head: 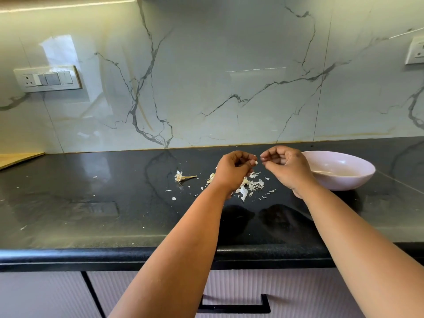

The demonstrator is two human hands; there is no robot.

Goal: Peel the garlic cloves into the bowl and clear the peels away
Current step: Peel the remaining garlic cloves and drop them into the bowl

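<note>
1. The black stone countertop (96,203) carries all the work, and it is littered: flakes lie scattered from its left side to the bowl, so the clearing step has not begun.
2. The pale pink bowl (358,177) sits at the right, just behind the right hand. The part of its inside that shows looks bare; whether any peeled cloves lie in the hidden near part I cannot tell.
3. The left hand (234,169) and right hand (284,165) hang close together above the peels, fingers curled. The left pinches a small white garlic clove (254,162) at its fingertips; the right pinches toward it, whether on a scrap of skin is too small to tell.
4. The heap of garlic peels (251,184) lies under and between the hands.
5. A stripped garlic stem (183,176) lies left of the heap, so the bulb looks fully broken apart and peeling seems far along.
</note>
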